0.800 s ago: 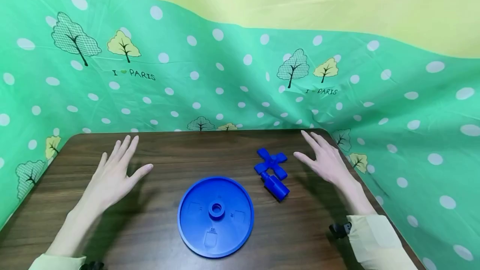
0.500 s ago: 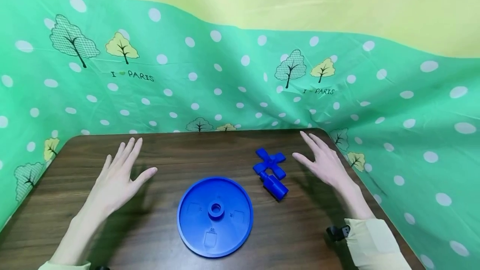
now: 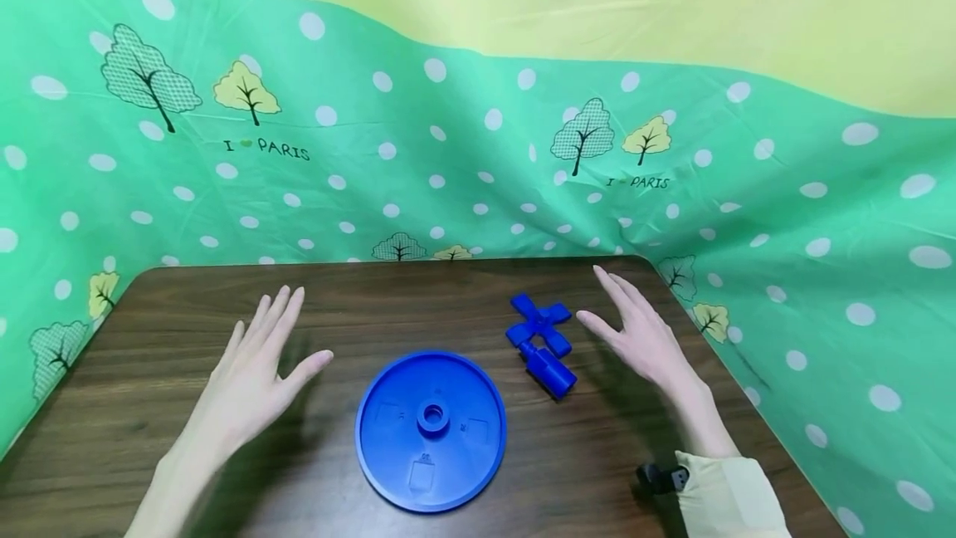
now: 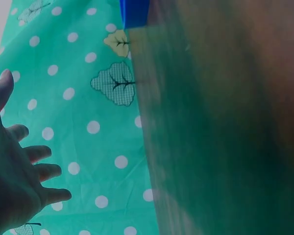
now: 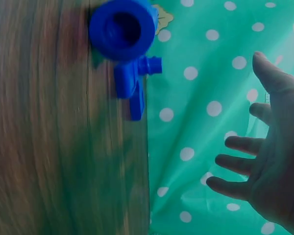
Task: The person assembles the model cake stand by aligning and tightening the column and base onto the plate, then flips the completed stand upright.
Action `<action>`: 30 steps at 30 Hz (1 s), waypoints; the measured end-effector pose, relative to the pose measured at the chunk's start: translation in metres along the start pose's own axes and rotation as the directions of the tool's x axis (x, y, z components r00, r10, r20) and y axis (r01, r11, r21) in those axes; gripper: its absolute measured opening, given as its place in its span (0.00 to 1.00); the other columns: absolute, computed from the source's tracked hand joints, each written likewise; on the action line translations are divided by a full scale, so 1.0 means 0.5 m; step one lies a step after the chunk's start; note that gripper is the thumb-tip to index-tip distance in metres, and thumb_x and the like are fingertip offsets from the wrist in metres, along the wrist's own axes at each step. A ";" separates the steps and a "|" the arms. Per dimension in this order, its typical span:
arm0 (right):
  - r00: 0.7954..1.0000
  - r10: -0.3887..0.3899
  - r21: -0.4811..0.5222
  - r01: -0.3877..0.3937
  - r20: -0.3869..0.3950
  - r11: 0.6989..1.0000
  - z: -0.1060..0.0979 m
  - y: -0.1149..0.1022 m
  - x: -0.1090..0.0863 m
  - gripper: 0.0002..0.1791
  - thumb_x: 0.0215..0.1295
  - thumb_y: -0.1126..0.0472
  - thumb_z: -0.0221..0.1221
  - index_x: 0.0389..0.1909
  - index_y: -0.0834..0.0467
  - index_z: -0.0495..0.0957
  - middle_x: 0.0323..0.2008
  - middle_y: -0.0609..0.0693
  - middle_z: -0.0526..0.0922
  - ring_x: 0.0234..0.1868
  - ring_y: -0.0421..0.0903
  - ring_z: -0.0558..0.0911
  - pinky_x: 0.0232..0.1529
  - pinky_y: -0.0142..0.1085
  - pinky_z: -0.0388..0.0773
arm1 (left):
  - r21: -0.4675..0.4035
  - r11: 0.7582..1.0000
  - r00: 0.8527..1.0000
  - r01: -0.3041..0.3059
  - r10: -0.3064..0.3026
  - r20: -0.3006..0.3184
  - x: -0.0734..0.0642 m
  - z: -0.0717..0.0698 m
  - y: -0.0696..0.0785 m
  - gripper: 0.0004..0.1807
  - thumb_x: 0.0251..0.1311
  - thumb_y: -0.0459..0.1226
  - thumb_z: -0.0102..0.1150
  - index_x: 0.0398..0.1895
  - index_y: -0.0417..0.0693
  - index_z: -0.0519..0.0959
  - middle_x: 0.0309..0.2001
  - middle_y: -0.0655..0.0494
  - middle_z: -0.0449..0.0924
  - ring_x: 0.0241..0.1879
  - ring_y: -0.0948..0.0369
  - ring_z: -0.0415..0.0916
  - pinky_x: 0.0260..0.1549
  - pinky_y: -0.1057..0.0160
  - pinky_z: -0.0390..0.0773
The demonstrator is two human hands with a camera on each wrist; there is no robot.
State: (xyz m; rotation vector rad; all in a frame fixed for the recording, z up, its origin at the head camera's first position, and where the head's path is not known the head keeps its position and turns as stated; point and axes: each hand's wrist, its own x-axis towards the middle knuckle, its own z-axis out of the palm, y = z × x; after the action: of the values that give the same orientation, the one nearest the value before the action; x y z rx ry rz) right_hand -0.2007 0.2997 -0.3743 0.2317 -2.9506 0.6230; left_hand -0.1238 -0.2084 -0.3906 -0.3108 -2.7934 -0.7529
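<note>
On the wooden table lies a round blue disc (image 3: 396,455) with a raised rim and a hollow socket at its centre. Behind it to the right are a four-armed blue cross piece (image 3: 541,324) and a blue cylinder with a narrow neck (image 3: 551,370), the neck end against one arm of the cross. My left hand (image 3: 250,384) hovers left of the disc, fingers straight and thumb spread, holding nothing. To the right of the cross, my right hand (image 3: 648,339) is likewise held above the table with straight fingers. The right wrist view shows the cylinder's hollow end (image 5: 122,29) close up.
The dark wooden table (image 3: 373,305) ends at a green and yellow curtain (image 3: 448,148) with white dots and printed trees, which hangs behind it and along both sides. A small black device (image 3: 660,478) sits at my right sleeve cuff.
My left hand has moved to the right and nearer the front, closer to the disc. The right hand has shifted slightly left. The blue pieces lie where they were.
</note>
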 end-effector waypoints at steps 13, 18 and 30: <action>1.000 -0.004 0.081 0.005 -0.010 0.997 0.036 -0.032 -0.040 0.44 0.71 0.30 0.53 0.81 0.28 0.43 0.82 0.57 0.56 0.79 0.66 0.60 0.66 0.75 0.64 | 0.003 1.000 0.997 -0.005 0.005 0.077 -0.028 0.023 0.036 0.51 0.69 0.63 0.55 0.85 0.65 0.39 0.85 0.51 0.42 0.84 0.43 0.39 0.80 0.33 0.40; 1.000 -0.001 0.103 0.001 0.000 0.995 0.050 -0.043 -0.053 0.45 0.71 0.30 0.54 0.81 0.28 0.42 0.81 0.58 0.57 0.79 0.66 0.61 0.66 0.75 0.64 | 0.005 0.999 0.996 -0.034 0.034 0.083 -0.032 0.029 0.052 0.51 0.68 0.63 0.56 0.85 0.66 0.41 0.85 0.53 0.43 0.84 0.44 0.41 0.80 0.33 0.43; 0.999 -0.028 0.127 0.024 0.032 0.992 0.082 -0.071 -0.072 0.48 0.66 0.29 0.59 0.82 0.32 0.48 0.80 0.55 0.61 0.79 0.63 0.63 0.68 0.71 0.67 | -0.009 0.999 0.991 -0.049 0.049 0.122 -0.049 0.054 0.068 0.51 0.65 0.64 0.59 0.84 0.67 0.44 0.85 0.51 0.47 0.83 0.40 0.46 0.75 0.30 0.53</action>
State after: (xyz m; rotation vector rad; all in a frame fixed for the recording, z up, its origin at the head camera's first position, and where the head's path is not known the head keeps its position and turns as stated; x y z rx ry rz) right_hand -0.1628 0.2553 -0.4027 0.2943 -2.9376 0.8114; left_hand -0.0961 -0.1693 -0.4045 -0.4392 -2.8863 -0.7552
